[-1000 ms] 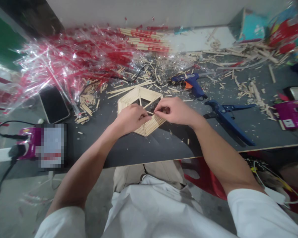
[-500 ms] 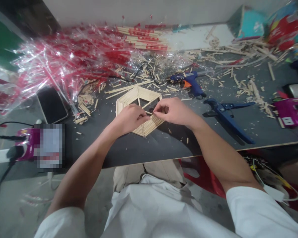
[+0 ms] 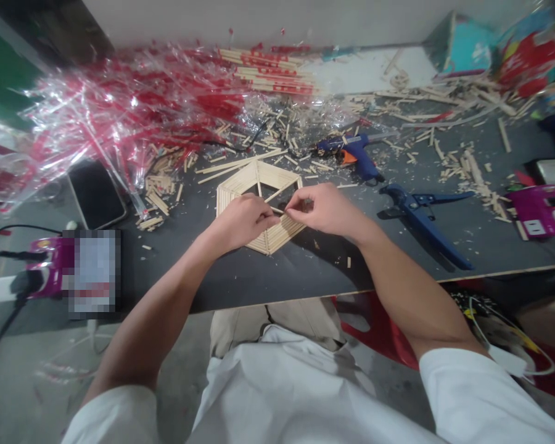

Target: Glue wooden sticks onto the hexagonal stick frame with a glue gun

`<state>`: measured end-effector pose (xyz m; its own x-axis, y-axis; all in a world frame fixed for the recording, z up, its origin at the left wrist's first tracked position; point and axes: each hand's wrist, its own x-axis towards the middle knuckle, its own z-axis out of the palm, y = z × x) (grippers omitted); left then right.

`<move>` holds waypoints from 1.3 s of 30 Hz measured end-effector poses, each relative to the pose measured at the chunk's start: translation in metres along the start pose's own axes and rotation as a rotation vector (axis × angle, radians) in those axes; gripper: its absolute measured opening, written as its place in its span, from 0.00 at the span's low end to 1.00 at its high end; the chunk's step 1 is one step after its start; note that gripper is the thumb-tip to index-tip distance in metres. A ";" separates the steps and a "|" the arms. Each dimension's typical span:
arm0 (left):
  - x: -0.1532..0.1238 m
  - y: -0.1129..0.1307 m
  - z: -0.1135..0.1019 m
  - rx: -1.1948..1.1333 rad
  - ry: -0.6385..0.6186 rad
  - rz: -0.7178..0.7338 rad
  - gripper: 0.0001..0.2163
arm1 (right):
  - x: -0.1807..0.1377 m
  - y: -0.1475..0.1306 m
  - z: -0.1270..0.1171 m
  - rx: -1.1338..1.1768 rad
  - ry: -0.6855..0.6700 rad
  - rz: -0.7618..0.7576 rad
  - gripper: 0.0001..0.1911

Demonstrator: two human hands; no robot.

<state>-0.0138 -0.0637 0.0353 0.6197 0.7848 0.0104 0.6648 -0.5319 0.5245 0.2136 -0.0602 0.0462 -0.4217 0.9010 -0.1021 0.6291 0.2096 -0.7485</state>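
Note:
A six-sided frame [image 3: 281, 238] built from stacked thin wooden sticks lies on the dark table, with a few sticks crossing its open middle. My left hand [image 3: 246, 221] lies over its front left side, fingers curled in and closed on the frame. From the right, my right hand [image 3: 322, 208] reaches over the frame's right side, thumb and forefinger pinched together. A thin wooden stick [image 3: 274, 211] shows at those fingertips, inside the frame. The two hands' fingertips almost meet. They hide part of the front inner edge.
Behind the frame lie a blue glue gun [image 3: 361, 157] and loose sticks [image 3: 240, 161]. Blue cutters [image 3: 428, 225] lie to the right. A phone [image 3: 97, 194] and purple power strip [image 3: 50, 268] sit left. Red and clear wrappers [image 3: 134, 105] are heaped at the back left.

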 end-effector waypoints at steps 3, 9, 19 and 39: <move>0.000 -0.001 0.000 -0.001 -0.007 0.009 0.16 | 0.000 -0.002 0.000 0.017 -0.013 0.029 0.05; 0.001 -0.003 0.002 -0.004 -0.018 0.005 0.16 | 0.001 -0.005 0.001 0.022 -0.012 0.085 0.06; 0.000 -0.004 0.003 -0.009 -0.008 0.007 0.15 | 0.001 -0.006 0.000 0.126 -0.048 0.175 0.06; 0.000 -0.004 0.003 0.048 -0.037 0.022 0.16 | 0.004 -0.007 -0.001 0.184 -0.075 0.216 0.08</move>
<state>-0.0151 -0.0621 0.0306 0.6485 0.7612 -0.0103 0.6699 -0.5642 0.4827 0.2083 -0.0578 0.0523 -0.3426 0.8851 -0.3151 0.5834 -0.0625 -0.8098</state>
